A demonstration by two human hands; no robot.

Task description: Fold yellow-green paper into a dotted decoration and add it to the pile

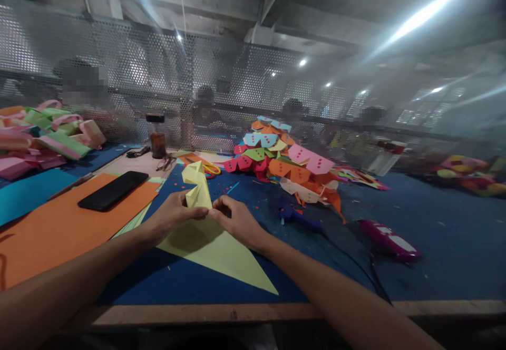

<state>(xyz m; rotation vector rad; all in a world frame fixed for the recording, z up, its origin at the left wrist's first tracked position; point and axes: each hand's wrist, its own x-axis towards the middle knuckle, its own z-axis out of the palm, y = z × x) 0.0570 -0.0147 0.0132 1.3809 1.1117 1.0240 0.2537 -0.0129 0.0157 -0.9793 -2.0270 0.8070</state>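
Observation:
Between my hands a folded piece of yellow paper (200,194) stands upright, its upper part bent into angled flaps. My left hand (174,213) grips its lower left side, thumb across the front. My right hand (235,215) pinches the lower right corner between thumb and fingertips. Below them a flat sheet of yellow paper (233,258) lies on the blue tabletop, one pointed corner toward the front edge. Just behind the folded paper are yellow-handled scissors (212,168), partly hidden.
Left lie orange sheets (79,229) with a black phone (113,191) on top. A dark-lidded bottle (157,136) stands behind. Folded colored paper pieces (276,155) are heaped at the back middle. A blue glue gun (298,217) and a magenta device (389,241) lie right.

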